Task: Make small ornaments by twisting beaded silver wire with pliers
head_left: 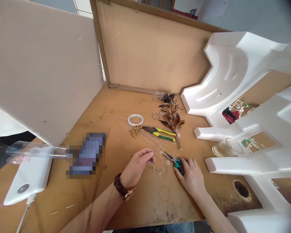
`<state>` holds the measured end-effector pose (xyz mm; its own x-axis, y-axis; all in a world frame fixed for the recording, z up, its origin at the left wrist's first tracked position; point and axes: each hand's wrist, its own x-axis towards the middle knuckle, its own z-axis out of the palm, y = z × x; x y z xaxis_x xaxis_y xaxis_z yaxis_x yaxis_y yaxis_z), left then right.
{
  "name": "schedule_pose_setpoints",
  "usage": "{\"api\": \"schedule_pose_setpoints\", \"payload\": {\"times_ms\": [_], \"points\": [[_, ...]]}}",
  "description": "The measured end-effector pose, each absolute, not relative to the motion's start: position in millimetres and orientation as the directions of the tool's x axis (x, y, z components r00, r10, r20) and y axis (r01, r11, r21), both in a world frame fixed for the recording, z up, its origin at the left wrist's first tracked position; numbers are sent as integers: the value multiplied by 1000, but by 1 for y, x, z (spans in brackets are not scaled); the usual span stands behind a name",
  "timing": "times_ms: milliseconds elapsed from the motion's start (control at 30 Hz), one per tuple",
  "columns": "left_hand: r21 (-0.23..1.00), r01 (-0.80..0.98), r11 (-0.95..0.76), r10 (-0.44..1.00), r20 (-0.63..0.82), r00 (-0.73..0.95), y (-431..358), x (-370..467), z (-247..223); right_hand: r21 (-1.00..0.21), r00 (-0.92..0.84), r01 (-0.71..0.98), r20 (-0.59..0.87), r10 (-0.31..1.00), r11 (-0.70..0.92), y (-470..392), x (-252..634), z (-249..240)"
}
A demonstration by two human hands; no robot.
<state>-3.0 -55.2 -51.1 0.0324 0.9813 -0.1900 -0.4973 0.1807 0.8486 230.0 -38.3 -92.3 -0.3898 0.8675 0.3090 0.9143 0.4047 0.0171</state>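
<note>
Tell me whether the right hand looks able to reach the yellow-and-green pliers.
Probably yes: the right hand would likely need to release the teal-handled pliers first, but the yellow-and-green pliers lie in plain view just beyond, with the feathered stem near their handle ends.

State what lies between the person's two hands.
Head view: a beaded wire loop pinched by the left hand, and the teal-handled pliers in the right hand.

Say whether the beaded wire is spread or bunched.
Spread: the beaded wire curves in a loose loop at the left hand, tabletop showing through its middle.
</note>
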Motion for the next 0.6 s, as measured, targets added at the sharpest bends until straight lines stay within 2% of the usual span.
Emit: {"api": "schedule_pose_setpoints", "payload": {"times_ms": [100,167,233,333,433,500,600], "points": [[845,-502,183,980,-199,21,-54,-2,-52,-16,-379,912,341,860,409,-28,229,-98],[849,-495,184,979,-203,16,-55,-2,-53,-95,-365,903,348,863,420,-20,229,-95],[867,-464,181,980,-196,16,-55,-2,-54,-256,-350,859,342,872,444,-14,226,-84],[920,-354,166,985,-172,14,-55,-1,-54,-587,-281,683,338,898,435,-7,213,-56],[963,-230,142,988,-151,-23,-55,0,-54,-778,-357,498,219,908,383,-5,190,-29],[974,-185,133,989,-142,-38,-54,0,-55,-825,-447,439,143,883,356,-4,176,-22],[977,-171,130,990,-136,-27,-53,-1,-56,-903,-476,360,40,878,236,1,164,-30]]}}
